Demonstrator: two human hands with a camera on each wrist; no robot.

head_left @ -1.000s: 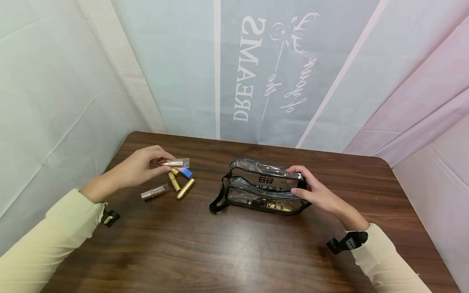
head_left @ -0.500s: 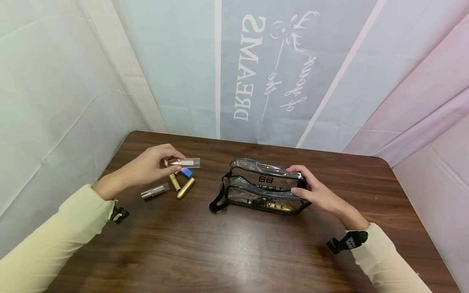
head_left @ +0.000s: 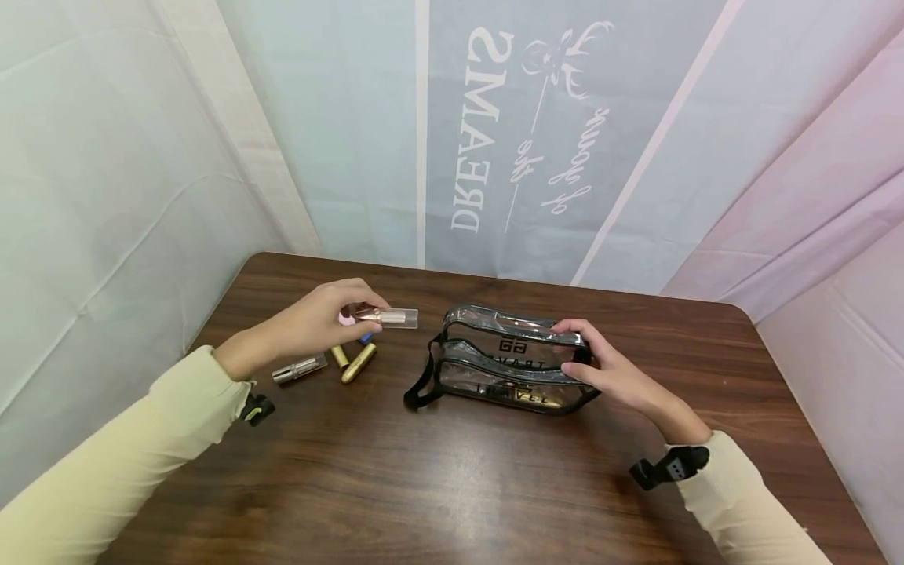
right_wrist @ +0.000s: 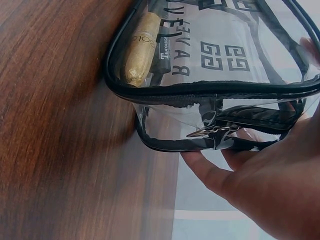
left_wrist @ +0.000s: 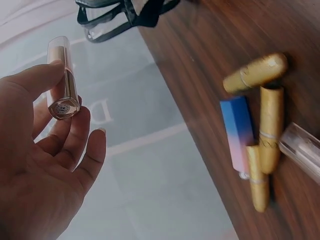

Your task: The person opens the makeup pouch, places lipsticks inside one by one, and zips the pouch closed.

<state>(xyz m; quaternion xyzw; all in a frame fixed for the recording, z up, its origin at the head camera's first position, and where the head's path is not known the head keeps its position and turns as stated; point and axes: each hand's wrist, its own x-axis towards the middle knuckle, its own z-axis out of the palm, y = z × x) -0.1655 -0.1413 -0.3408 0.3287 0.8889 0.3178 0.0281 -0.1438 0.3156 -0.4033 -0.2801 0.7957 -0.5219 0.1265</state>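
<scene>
Between thumb and fingers, my left hand (head_left: 328,316) pinches a lipstick (head_left: 397,317) with a clear cap, held above the table just left of the bag. The left wrist view shows the same lipstick (left_wrist: 63,80) with its rose-gold base toward the camera. My right hand (head_left: 614,377) grips the right end of a clear travel bag (head_left: 508,357) with black trim. Inside the bag, the right wrist view shows a gold lipstick tube (right_wrist: 141,50) and a dark item (right_wrist: 161,55) beside it. The bag's black strap (head_left: 421,384) hangs off its left end.
On the table (head_left: 452,479), below my left hand, lie several gold tubes (left_wrist: 270,130), a blue-and-pink lipstick (left_wrist: 237,135) and a clear-capped silver lipstick (head_left: 300,369). A printed cloth (head_left: 508,141) hangs behind the table's back edge.
My left hand has moved right with the lipstick, away from the loose tubes and closer to the bag. The right hand and the bag have stayed in place.
</scene>
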